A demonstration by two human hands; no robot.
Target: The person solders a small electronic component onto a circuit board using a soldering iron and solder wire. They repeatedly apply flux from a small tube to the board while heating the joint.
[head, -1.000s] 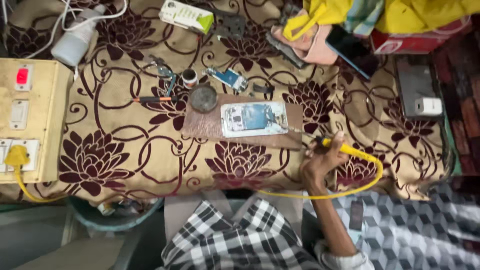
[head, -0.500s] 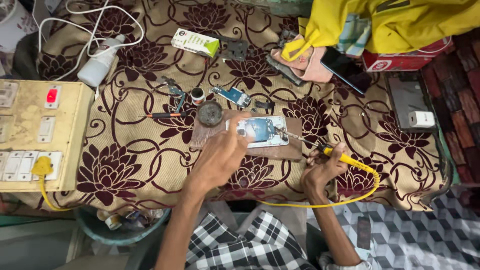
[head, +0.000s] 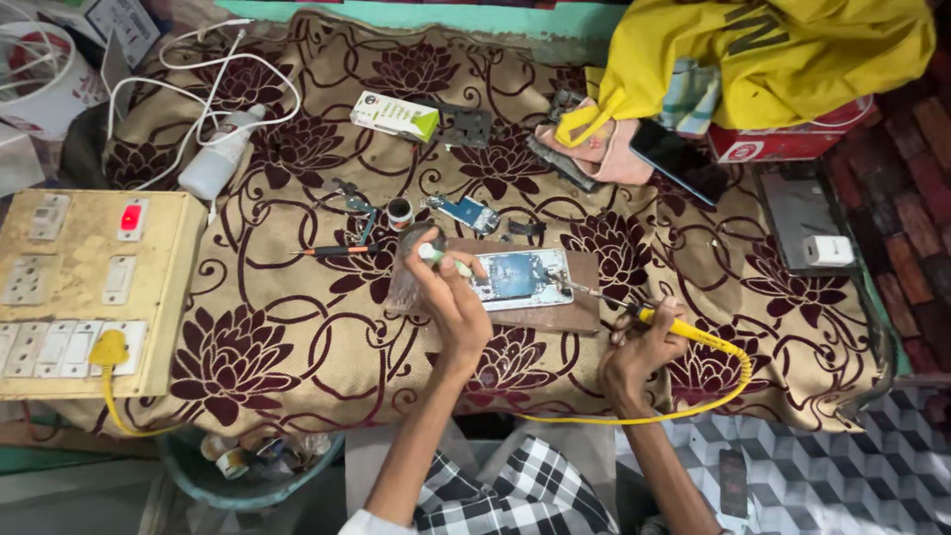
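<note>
Holding a yellow-handled soldering iron (head: 666, 323) in a closed grip, the right hand (head: 634, 359) rests on the flowered cloth (head: 297, 337) just off the right end of the brown work board (head: 555, 315), the dark tip reaching in towards the opened phone (head: 520, 278) that lies flat on that board. Over comes the left hand (head: 454, 297), fingers pinched round a small white and green tube (head: 443, 260), parked right at the phone's left edge (what kind of tube, I cannot tell from up here).

Now, the risks as I read them. That iron's tip sits close to the bare inside of the phone; a slip of the wrist could drag it across parts it should not touch. The yellow cord (head: 684, 401) loops down over the table edge towards the lap, and a snag there could jerk the tool. The tube hovers very near the board too, so a careless squeeze could drop its contents where they are not wanted.

Compared with half a second back: the left hand then lay spread over the phone's left side, and now it has curled into a pinch with the tube showing. The right hand and iron have hardly shifted. The switchboard (head: 79, 292) on the left looks unchanged, its red switch showing.
</note>
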